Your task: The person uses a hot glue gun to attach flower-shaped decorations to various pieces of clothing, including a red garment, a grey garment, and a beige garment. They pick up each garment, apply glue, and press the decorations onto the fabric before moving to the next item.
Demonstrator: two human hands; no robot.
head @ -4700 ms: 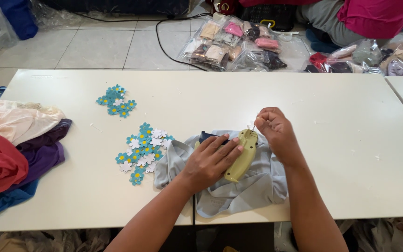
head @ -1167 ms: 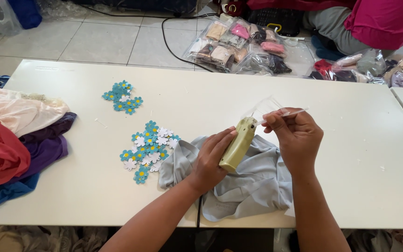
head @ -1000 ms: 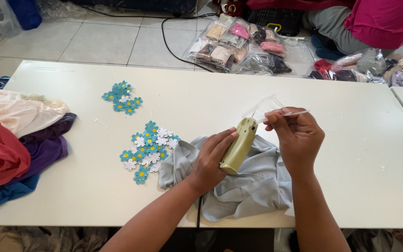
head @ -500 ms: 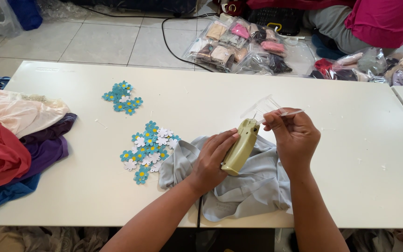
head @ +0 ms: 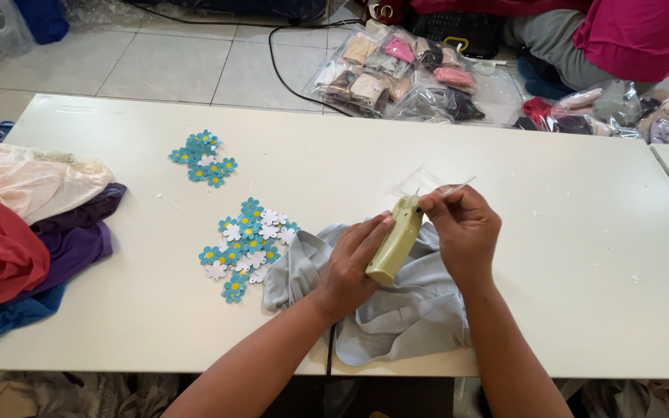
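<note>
— Far left of the frame?

— Heaped garments [head: 25, 224] in cream, red, purple and blue, lying on the white table [head: 582, 232].

— Further right?

— Two clusters of blue and white paper flowers: a small cluster [head: 204, 158] in the upper left, a larger cluster [head: 246, 246] left of centre, just beside the grey cloth [head: 396, 310].

— Centre?

— Left hand [head: 350, 267], forearm rising from the bottom edge, fingers wrapped round a pale green tagging gun [head: 394, 240], held tilted over the cloth with its tip pointing up.

— And right of that?

— Right hand [head: 464, 232], wrist bent, fingertips pinched at the gun's tip, possibly on a thin clear plastic strip [head: 458, 186]; too fine to tell.

— Top right?

— Bagged clothes [head: 396, 70] on the floor.
</note>
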